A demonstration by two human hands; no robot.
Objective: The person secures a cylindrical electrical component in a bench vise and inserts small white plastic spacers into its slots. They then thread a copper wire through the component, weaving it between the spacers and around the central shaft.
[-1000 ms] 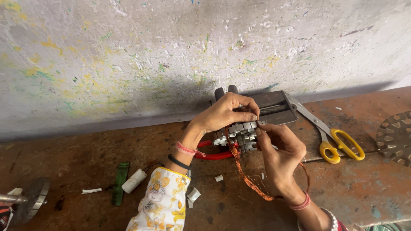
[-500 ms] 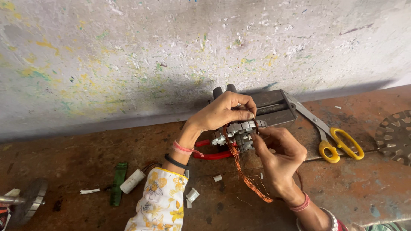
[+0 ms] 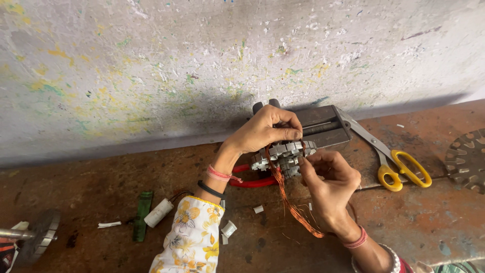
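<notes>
A grey toothed metal stator core [image 3: 281, 154] sits between both hands, just above the brown bench. My left hand [image 3: 265, 130] curls over its top, fingers pressed on the teeth. My right hand [image 3: 328, 182] pinches a strand of copper wire [image 3: 288, 194] at the core's right side. The wire bundle trails down from the core and loops under my right wrist. Much of the core is hidden by the fingers.
Behind the hands a small dark metal vise [image 3: 318, 126] stands by the wall. Yellow-handled scissors [image 3: 389, 156] lie to the right, a slotted metal disc [image 3: 467, 159] at the far right. Red-handled pliers [image 3: 252, 179], a white tube [image 3: 158, 212], a green strip [image 3: 143, 215] and a shafted rotor [image 3: 30, 235] lie left.
Both hands stay on the core. The right fingers have shifted slightly along the wire, and the copper strand now runs up over the teeth under my left fingers.
</notes>
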